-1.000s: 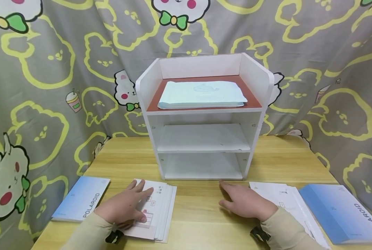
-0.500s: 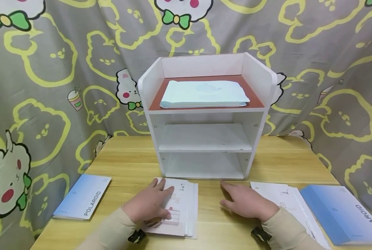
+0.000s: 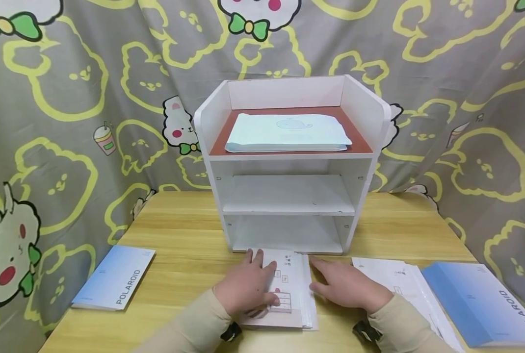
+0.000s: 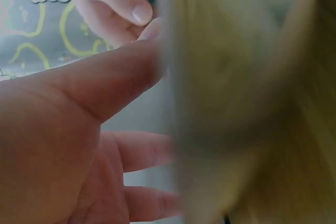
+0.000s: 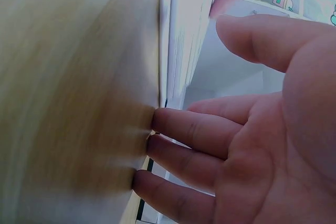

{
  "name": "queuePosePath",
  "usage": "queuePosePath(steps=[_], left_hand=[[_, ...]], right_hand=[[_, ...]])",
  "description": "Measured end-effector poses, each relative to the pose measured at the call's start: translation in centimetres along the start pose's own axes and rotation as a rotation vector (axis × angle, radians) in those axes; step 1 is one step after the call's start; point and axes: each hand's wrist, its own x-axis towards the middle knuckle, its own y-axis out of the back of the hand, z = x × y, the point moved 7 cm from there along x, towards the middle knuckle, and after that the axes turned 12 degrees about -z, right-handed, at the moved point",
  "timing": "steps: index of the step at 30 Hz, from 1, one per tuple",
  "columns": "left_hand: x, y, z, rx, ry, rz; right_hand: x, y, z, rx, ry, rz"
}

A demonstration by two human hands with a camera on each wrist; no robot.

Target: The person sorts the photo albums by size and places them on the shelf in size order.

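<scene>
A: Left to right on the counter (image 3: 187, 230)?

B: Far left, a blue booklet (image 3: 114, 277) marked POLAROID, lying flat. Centre back, a white shelf unit (image 3: 289, 164) with three levels; a pale envelope pack (image 3: 287, 133) lies on the brown top level. At right, loose white sheets (image 3: 399, 279), then a thicker blue album (image 3: 481, 301), also marked POLAROID.

A: Anything blocking the shelf's lowest opening?

B: Only the stack of white cards (image 3: 289, 289), flat on the counter just in front of it, far edge near the shelf base.

A: Left hand?

B: Left hand (image 3: 249, 289) lies flat on top of the stack, fingers straight and pressing down; nothing gripped.

A: Right hand?

B: Right hand (image 3: 348, 287) rests palm down on the counter, fingers extended, fingertips (image 5: 157, 120) against the stack's right edge. Right wrist view shows the layered edge of the stack beside them. Holds nothing.
</scene>
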Motion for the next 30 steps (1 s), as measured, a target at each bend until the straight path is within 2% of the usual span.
queuePosePath(steps=[4, 8, 11, 13, 15, 17, 19, 23, 25, 27, 30], left_hand=[[0.5, -0.2, 0.6, -0.045, 0.001, 0.003], [0.6, -0.3, 0.3, -0.097, -0.023, 0.045], [0.3, 0.0, -0.8, -0.209, -0.032, 0.093], [-0.1, 0.3, -1.9, -0.319, -0.019, 0.130], [-0.6, 0.4, -3.3, -0.436, 0.005, 0.158], [-0.9, 0.0, -4.6, -0.560, 0.013, 0.156], [-1.1, -0.9, -5.5, -0.710, 0.005, 0.111], [-1.4, -3.5, -5.9, -1.070, -0.070, -0.063], [-1.4, -4.5, -5.6, -1.209, -0.098, -0.133], [-1.3, -5.1, -5.3, -1.286, -0.114, -0.166], [-1.1, -5.3, -5.1, -1.297, -0.119, -0.158]], right_hand=[[0.0, 0.0, -0.3, 0.003, 0.013, 0.000], [-0.3, 0.0, -0.2, 0.017, -0.009, 0.003], [-0.6, 0.5, 0.1, 0.006, -0.057, 0.057], [-0.8, 0.9, 0.4, 0.018, -0.085, 0.102], [-1.0, 1.3, 0.7, 0.082, -0.088, 0.119], [-1.0, 1.4, 1.0, 0.208, -0.063, 0.096], [-1.1, 0.9, 1.3, 0.421, -0.035, 0.015], [-1.4, -1.0, 2.1, 0.911, -0.014, -0.134], [-1.5, -2.0, 2.4, 1.108, -0.026, -0.174], [-1.6, -2.8, 2.6, 1.252, -0.043, -0.191], [-1.3, -3.8, 2.4, 1.370, -0.052, -0.187]])
